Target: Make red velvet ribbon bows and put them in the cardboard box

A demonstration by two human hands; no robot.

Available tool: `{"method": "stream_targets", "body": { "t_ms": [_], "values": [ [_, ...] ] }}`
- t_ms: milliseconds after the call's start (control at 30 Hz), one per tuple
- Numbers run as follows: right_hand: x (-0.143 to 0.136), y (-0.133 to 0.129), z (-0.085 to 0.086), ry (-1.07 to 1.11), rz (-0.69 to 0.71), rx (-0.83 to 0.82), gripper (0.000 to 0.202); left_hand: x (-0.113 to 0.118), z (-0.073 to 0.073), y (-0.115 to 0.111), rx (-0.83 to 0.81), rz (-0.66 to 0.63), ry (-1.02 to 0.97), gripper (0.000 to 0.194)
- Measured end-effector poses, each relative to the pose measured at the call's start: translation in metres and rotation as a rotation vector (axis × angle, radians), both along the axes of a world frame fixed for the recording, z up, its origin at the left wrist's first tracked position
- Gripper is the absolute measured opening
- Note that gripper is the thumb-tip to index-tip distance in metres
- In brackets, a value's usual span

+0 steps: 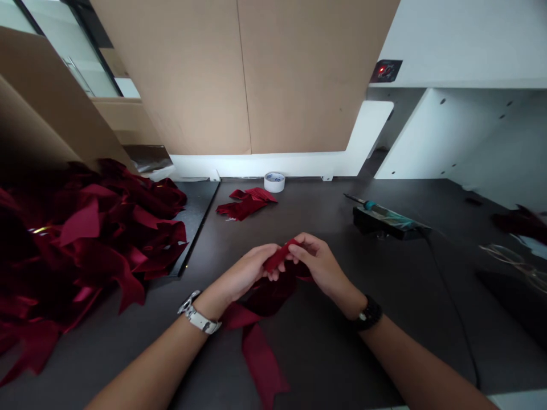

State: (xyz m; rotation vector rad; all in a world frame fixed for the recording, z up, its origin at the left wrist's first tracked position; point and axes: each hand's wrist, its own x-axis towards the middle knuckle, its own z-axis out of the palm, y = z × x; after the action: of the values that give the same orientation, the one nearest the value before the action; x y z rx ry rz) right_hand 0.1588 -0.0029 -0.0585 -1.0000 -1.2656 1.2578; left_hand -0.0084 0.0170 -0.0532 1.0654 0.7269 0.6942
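A dark red ribbon (264,359) is held between my two hands above the dark tabletop. My left hand (252,267) pinches one end of a folded stretch of it, thumb on top. At the other end of that fold, my right hand (317,259) grips the ribbon between thumb and fingers. Loops of the ribbon hang below both hands, and a notched tail lies toward the front edge. Behind my hands lies a smaller piece of red ribbon (245,204), crumpled on the table.
A large heap of red ribbons (98,228) covers the left side beside a cardboard box (38,97). A white tape roll (274,182) stands at the back. On the right, a soldering iron (371,206) rests on a black stand, its cord (448,302) trailing forward.
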Motion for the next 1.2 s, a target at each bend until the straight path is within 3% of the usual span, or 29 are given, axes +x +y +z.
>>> {"method": "stream_targets", "body": {
  "t_ms": [100, 300, 567, 900, 1200],
  "values": [
    [0.0007, 0.0028, -0.0018, -0.020, -0.113, 0.009, 0.032, 0.0000, -0.0011, 0.0008, 0.171, 0.048, 0.055, 0.035],
    [-0.0001, 0.0038, -0.0055, -0.050, -0.149, 0.016, 0.037, -0.0002, 0.0022, 0.0004, 0.424, 0.134, 0.204, 0.021],
    [-0.0003, 0.0019, -0.0010, -0.032, -0.037, -0.001, 0.028, -0.0009, 0.0045, 0.0021, 0.379, 0.130, 0.146, 0.020],
    [-0.0007, 0.0032, -0.0033, -0.037, -0.131, 0.007, 0.029, -0.0007, 0.0039, 0.0036, 0.362, 0.255, 0.177, 0.019],
    [-0.0010, 0.0042, -0.0046, 0.001, -0.186, -0.026, 0.039, -0.0003, -0.0009, 0.0067, 0.315, 0.277, 0.168, 0.019]
  ]
}}
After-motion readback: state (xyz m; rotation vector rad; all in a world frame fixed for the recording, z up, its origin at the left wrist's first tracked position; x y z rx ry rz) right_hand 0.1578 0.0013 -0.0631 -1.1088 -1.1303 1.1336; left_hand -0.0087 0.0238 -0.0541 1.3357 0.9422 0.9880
